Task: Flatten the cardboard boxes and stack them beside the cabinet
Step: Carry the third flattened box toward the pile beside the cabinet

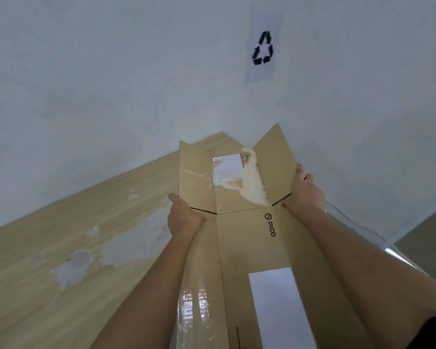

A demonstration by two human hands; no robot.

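A brown cardboard box (252,250) printed PICO lies flattened in front of me, long side running away from me. Its far end flaps stand partly raised, with a white label and torn tape between them. My left hand (184,217) grips the box's left edge at the base of the left flap, thumb on top. My right hand (303,192) grips the right edge beside the right flap, fingers curled around it. A second white label and shiny clear tape sit on the near part of the box.
A light wooden floor (61,260) with pale worn patches spreads to the left. A white wall (111,84) rises behind, carrying a paper sign with a recycling symbol (262,49). A grey surface (428,235) shows at the right edge.
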